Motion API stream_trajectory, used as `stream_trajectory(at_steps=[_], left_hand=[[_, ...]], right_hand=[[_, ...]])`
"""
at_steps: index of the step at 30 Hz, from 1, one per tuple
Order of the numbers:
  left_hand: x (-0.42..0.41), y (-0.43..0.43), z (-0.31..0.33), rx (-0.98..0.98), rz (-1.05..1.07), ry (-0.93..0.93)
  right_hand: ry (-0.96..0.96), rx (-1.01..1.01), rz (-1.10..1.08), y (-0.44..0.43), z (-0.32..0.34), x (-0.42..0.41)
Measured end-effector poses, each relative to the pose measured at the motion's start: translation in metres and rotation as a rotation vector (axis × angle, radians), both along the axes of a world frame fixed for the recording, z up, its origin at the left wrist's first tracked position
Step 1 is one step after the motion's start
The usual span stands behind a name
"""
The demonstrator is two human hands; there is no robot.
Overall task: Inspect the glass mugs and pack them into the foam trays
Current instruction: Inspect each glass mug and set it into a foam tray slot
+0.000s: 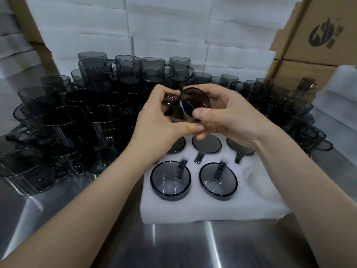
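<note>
- the held mug (195,103) sits at the centre of the frame, lifted clear of the foam tray (193,207) and turned on its side, with one round end facing the camera.
- the left hand (164,122) grips it from the left side, fingers curled over the top and thumb pressed underneath. what looks like the handle lies under those fingers.
- the right hand (231,117) grips the round end from the right, thumb on the near rim and fingers wrapped behind.
- the mug's long axis seems to run away from the camera and towards the upper left. to pack it like the packed mugs (171,180), which sit flat end up, it would likely need tipping upright.
- the free pocket (257,171) appears to be in the tray's lower right corner, partly hidden by the right forearm. it lies below and right of the grip, so the right hand is nearer.
- the waiting mugs (77,120) crowd the steel table (173,244) at left and behind.
</note>
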State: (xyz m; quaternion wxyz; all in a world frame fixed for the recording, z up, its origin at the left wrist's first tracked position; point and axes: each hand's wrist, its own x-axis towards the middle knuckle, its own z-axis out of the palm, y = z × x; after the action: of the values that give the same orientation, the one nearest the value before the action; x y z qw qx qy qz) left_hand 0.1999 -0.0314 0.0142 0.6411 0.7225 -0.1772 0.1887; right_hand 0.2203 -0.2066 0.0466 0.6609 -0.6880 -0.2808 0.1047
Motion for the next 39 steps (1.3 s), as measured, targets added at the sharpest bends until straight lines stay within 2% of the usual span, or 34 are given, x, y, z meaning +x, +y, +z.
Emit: stream_trajectory(at_steps=[3,6,10,14,19,22,25,29,31,33,36,39], left_hand=[[-0.003,-0.003,0.001,0.102,0.031,-0.012],[-0.007,-0.006,0.003,0.186,0.061,-0.042],[-0.011,-0.008,0.008,0.264,0.059,-0.051],[-0.016,-0.008,0.018,0.234,0.001,-0.053],[-0.016,-0.005,0.024,0.111,0.097,0.053],[-0.018,-0.005,0.029,0.004,0.000,0.099],[-0.022,-0.009,0.032,0.043,-0.025,0.082],[-0.029,-0.020,0.032,0.299,0.222,-0.042],[-0.030,-0.025,0.035,0.291,0.176,0.006],[-0.029,-0.027,0.037,0.247,0.056,0.116],[-0.027,-0.029,0.035,0.203,-0.031,0.228],[-0.027,-0.034,0.031,0.206,0.019,0.213]], right_hand=[[-0.116,-0.063,-0.181,0.005,-0.002,-0.001],[-0.208,-0.040,-0.284,0.010,-0.002,-0.003],[-0.160,-0.026,-0.363,0.010,-0.001,-0.003],[-0.009,0.029,-0.230,0.001,0.005,-0.004],[0.056,0.077,-0.079,-0.006,0.006,-0.002],[0.114,0.103,-0.058,-0.013,0.009,0.000],[-0.011,-0.011,-0.158,-0.019,0.015,-0.003],[-0.302,-0.263,-0.443,-0.018,0.025,-0.013],[-0.442,-0.360,-0.488,-0.014,0.030,-0.018],[-0.511,-0.462,-0.468,-0.012,0.036,-0.022],[-0.505,-0.501,-0.350,-0.010,0.038,-0.029],[-0.462,-0.320,-0.235,-0.013,0.036,-0.032]])
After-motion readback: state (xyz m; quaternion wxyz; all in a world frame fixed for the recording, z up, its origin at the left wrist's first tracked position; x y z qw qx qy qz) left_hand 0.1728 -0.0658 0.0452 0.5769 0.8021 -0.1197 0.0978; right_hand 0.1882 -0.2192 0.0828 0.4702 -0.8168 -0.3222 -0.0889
